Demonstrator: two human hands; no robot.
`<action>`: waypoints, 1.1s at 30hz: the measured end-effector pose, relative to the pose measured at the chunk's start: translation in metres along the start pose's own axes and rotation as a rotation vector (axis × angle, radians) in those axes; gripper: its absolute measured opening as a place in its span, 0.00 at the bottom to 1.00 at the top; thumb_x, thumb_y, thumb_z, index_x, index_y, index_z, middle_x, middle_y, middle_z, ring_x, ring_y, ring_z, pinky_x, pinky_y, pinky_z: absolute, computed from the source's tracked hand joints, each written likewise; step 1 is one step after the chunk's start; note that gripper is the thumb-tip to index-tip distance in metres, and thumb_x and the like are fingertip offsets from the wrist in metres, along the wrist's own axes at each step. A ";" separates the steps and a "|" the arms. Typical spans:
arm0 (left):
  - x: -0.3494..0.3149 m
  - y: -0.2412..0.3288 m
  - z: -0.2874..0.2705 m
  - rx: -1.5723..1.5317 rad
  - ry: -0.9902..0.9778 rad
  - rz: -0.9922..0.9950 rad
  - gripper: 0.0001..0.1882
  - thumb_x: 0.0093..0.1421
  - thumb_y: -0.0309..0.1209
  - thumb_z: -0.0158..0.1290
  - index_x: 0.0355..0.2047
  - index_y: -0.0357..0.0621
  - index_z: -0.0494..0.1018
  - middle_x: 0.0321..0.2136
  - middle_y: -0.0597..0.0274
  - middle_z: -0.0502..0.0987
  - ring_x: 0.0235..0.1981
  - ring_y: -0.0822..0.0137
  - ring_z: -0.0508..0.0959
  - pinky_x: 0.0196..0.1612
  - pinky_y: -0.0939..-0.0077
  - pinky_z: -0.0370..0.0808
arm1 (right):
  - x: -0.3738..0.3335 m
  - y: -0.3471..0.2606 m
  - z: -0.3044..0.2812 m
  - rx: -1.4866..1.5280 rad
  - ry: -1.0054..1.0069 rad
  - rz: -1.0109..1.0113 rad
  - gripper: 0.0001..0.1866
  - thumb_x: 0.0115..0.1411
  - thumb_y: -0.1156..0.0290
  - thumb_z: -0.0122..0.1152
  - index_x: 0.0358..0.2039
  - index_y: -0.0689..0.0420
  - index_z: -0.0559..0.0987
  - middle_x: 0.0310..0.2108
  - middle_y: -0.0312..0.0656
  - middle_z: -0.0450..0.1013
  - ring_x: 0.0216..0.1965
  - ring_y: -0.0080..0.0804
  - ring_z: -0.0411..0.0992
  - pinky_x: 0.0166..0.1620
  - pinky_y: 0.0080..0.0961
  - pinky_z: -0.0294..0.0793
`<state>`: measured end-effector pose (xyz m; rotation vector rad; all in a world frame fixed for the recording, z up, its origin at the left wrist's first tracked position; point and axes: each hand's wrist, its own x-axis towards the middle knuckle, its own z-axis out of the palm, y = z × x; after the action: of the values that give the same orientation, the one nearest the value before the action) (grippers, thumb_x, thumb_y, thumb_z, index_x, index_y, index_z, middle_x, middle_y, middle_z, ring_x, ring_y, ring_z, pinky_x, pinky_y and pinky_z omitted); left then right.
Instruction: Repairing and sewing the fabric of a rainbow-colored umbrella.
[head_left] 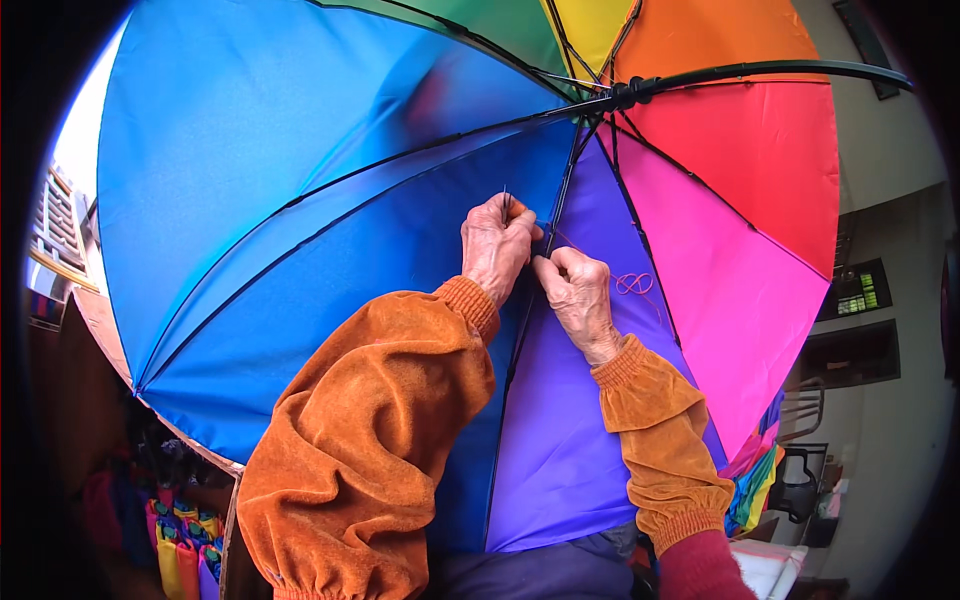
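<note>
An open rainbow umbrella fills most of the view, its inside facing me. At the seam between its blue and purple panels, my left hand is closed in a pinch beside a black rib. A thin dark pointed tool sticks up from its fingers; its exact kind cannot be made out. Just below and to the right, my right hand pinches close to the same rib. What lies between its fingertips is hidden. Loops of fine reddish thread lie over the purple panel, right of that hand.
The black umbrella shaft runs from the hub to the upper right. Several folded colourful umbrellas stand at the lower left, next to a cardboard edge. More rainbow fabric hangs at the right, near a black chair-like object.
</note>
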<state>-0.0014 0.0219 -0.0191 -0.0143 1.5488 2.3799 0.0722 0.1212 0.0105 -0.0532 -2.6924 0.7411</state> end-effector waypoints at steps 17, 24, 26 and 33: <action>-0.004 0.009 -0.002 0.062 -0.099 -0.118 0.04 0.54 0.26 0.49 0.24 0.40 0.67 0.19 0.62 0.74 0.11 0.79 0.64 0.11 0.84 0.59 | -0.002 0.006 -0.001 0.199 -0.032 0.082 0.14 0.52 0.75 0.56 0.13 0.61 0.64 0.12 0.30 0.53 0.16 0.16 0.50 0.18 0.21 0.50; -0.002 0.004 -0.003 0.021 -0.094 -0.118 0.04 0.54 0.26 0.49 0.23 0.40 0.67 0.18 0.62 0.73 0.12 0.79 0.64 0.12 0.84 0.60 | -0.002 0.008 0.001 0.216 -0.047 0.091 0.14 0.52 0.75 0.56 0.14 0.61 0.64 0.11 0.30 0.54 0.16 0.16 0.50 0.18 0.21 0.51; -0.001 0.006 -0.002 0.036 -0.096 -0.103 0.04 0.54 0.25 0.49 0.23 0.40 0.67 0.18 0.62 0.73 0.11 0.79 0.64 0.12 0.84 0.60 | -0.001 0.008 0.000 0.215 -0.049 0.098 0.14 0.52 0.75 0.56 0.14 0.61 0.65 0.11 0.30 0.55 0.16 0.16 0.50 0.18 0.20 0.51; 0.000 0.001 0.000 0.080 -0.098 -0.052 0.05 0.53 0.25 0.49 0.22 0.39 0.67 0.17 0.62 0.73 0.11 0.79 0.64 0.12 0.84 0.61 | -0.001 0.019 0.002 0.390 -0.079 0.243 0.14 0.52 0.75 0.56 0.12 0.57 0.65 0.11 0.27 0.56 0.13 0.12 0.51 0.15 0.15 0.48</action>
<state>-0.0022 0.0212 -0.0182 0.0769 1.5763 2.2425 0.0717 0.1364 -0.0009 -0.2616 -2.5886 1.3551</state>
